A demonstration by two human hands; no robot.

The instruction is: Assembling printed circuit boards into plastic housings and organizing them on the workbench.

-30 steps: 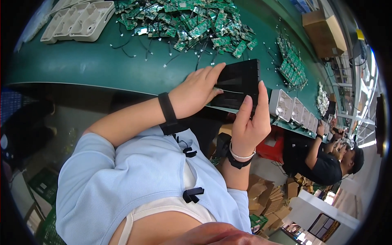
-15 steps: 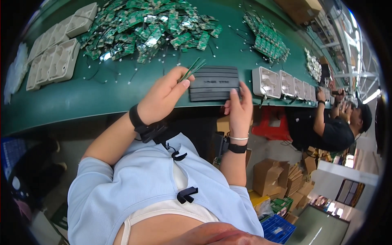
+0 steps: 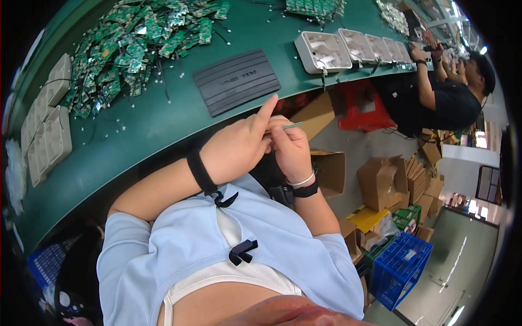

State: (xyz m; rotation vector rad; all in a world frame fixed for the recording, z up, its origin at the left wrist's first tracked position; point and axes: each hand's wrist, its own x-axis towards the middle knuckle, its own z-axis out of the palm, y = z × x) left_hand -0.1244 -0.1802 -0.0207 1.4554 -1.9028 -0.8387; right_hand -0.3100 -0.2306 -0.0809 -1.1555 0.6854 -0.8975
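Pinching a thin green wire-like strand (image 3: 293,125) between the right hand's (image 3: 292,155) thumb and fingers, below the bench edge.
The right fingertips are closing on the strand; the left hand (image 3: 234,145) is meeting them, index finger extended and the others curling inward, their hold hidden. Beyond the fingers, the black ribbed panel (image 3: 236,81) is lying on the green bench (image 3: 125,144), untouched; farther left, circuit boards (image 3: 130,51) are heaping up. A loosening pinch could drop the strand floorward, since the fingers are seemingly working off the bench; a careless knock from the extended finger could shift the panel.
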